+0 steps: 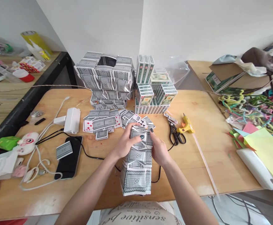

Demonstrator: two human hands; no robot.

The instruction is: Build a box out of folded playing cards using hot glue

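Both hands, left hand (124, 144) and right hand (158, 150), grip a glued card block (137, 162) with closed fingers, overhanging the desk (197, 162) near edge; scissors (175, 132) lie just right.

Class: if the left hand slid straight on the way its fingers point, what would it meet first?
The left hand already grips the glued card block; past it, probably the right hand.
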